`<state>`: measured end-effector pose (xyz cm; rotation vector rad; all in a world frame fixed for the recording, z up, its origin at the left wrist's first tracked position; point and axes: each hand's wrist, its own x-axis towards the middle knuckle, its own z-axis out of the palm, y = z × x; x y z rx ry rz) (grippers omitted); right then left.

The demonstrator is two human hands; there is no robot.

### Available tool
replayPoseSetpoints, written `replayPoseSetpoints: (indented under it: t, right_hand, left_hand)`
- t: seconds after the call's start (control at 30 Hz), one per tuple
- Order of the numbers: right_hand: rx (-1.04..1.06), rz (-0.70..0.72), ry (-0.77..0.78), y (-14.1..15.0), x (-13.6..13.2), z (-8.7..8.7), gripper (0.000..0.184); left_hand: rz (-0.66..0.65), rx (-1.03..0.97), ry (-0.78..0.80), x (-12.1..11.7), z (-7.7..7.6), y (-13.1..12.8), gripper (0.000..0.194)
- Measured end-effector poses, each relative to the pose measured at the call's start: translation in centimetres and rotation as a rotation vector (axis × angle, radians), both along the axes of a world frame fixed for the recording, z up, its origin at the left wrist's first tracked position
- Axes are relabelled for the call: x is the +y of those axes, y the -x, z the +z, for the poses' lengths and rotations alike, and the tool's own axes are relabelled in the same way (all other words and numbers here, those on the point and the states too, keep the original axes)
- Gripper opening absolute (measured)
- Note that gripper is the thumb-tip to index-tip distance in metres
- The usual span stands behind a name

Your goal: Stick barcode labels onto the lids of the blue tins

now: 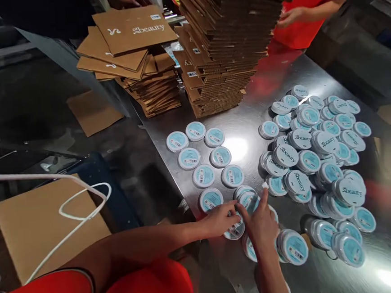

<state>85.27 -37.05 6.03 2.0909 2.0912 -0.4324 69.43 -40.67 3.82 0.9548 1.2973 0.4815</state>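
Round tubs with pale blue barcode labels stand on the steel table (245,93). My left hand (219,219) is over a tub (234,233) near the front edge, its fingers curled in; what they pinch, if anything, is hidden. Beside it, my right hand (262,222) has its index finger stretched away and its thumb out towards my left fingertips. A small white piece (265,185) shows at the tip of that index finger. Partly covered by the hands is another tub (247,196). A stacked tub (293,247) stands right of my right wrist.
Many stacked tubs (327,143), some topped with white "beauty" discs, crowd the table's right side. Tall piles of flat cardboard boxes (222,58) stand at the back. Two other people are across the table. A white cable (49,176) crosses above an open carton (49,221) at left.
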Motion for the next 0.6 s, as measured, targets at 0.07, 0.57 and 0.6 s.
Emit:
replayPoseSetpoints:
  t: [0.07, 0.57, 0.6]
  right_hand:
    - [-0.003, 0.087, -0.033, 0.2, 0.5, -0.9, 0.096]
    - [0.626, -0.193, -0.011, -5.5, 1.7, 0.0, 0.061]
    - [0.659, -0.304, 0.011, -5.5, 1.2, 0.1, 0.055]
  left_hand:
    - [0.018, -0.01, 0.026, -0.3, 0.2, 0.2, 0.013]
    - [-0.107, 0.05, -0.222, -1.2, 0.0, 0.3, 0.013]
    - [-0.177, 0.085, -0.292, -1.0, -0.1, 0.2, 0.011]
